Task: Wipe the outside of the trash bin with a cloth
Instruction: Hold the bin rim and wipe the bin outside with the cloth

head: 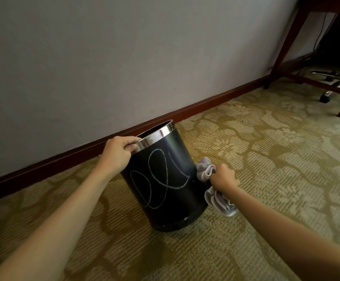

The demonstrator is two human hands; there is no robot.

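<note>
The left hand (117,154) grips the chrome rim (155,136) of the black trash bin (165,179), fingers curled over the rim's near-left edge. This looks like a steadying hold: the bin leans a little, top toward the wall (124,57), and the grip likely keeps it from sliding or tipping while it is rubbed.

The bin stands on the patterned carpet (246,159), near the dark baseboard (205,104) at the carpet's far edge. Pale chalk-like loops (157,179) cross the side facing the camera, unwiped.

The right hand (224,178) is closed around a bunched grey cloth (204,169), whose upper wad touches the bin's right side while a loose tail hangs below the fist. Bunching probably gives a firm pad for pressing.

At the carpet's far-right corner stand wooden desk legs (282,49) and a chair's castor (325,97).
</note>
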